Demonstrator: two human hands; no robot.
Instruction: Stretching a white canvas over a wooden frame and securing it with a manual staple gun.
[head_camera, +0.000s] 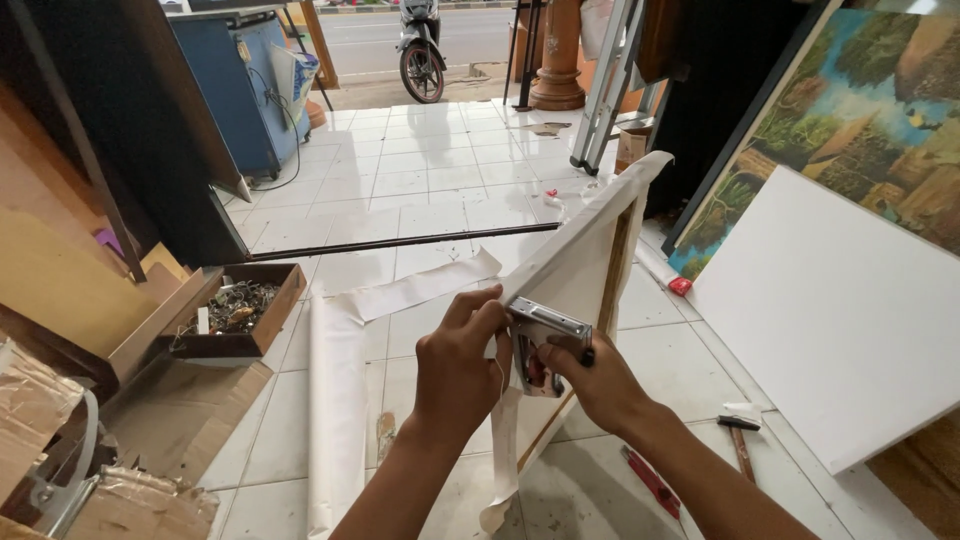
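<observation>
gripping a metal staple gun, the right hand was closed around its handle and pressed its nose onto the folded corner of a canvas frame, while the left hand pinched the loose cloth flat just beside the tool, fingers curled shut on it. the frame's long edge ran up and away to the right, its lower end nearest both hands. a hammer lay well apart on the tiled floor.
</observation>
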